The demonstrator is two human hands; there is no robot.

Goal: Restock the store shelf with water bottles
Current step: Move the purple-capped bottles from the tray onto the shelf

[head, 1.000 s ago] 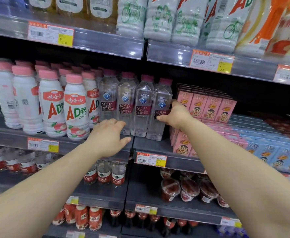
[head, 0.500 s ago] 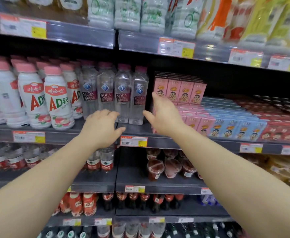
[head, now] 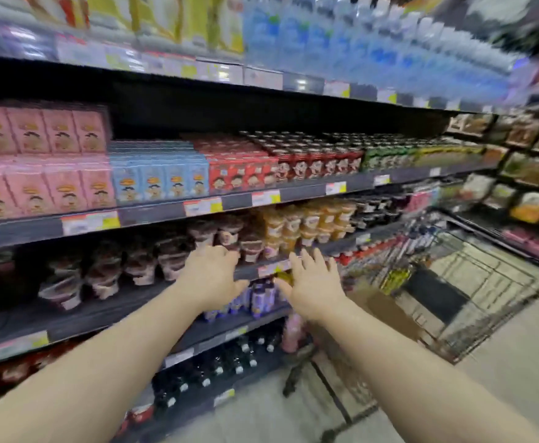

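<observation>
Both hands are empty. The left hand [head: 210, 276] hangs palm-down with fingers loosely spread and slightly bent, thumb out to the right; it holds nothing and touches nothing that can be made out. The right hand [head: 313, 284] is just beside it, fingers straight and fanned upward, thumb out to the left — flat and slack, gripping nothing. Both forearms reach in from the bottom edge, and the hands sit in front of a shelf edge [head: 252, 271] with price tags.

Behind the left hand stand dark dessert cups [head: 140, 263]; above the right hand, orange cups [head: 306, 225]. Between and below the hands are small purple bottles [head: 261, 295], and lower still dark bottles [head: 230, 362] with pale caps.

One shelf up run pink cartons [head: 38, 183], blue cartons [head: 159, 177] and red cartons [head: 242, 174], side by side from left to right.

The water bottles [head: 357, 49] show as a blurred pale-blue row on the top shelf, upper right — well apart from either hand.

To the right a wire cart [head: 466, 298] stands on the pale floor, near the right hand; what lies in it is too smeared to tell. The whole view is motion-blurred, worst at the edges.
</observation>
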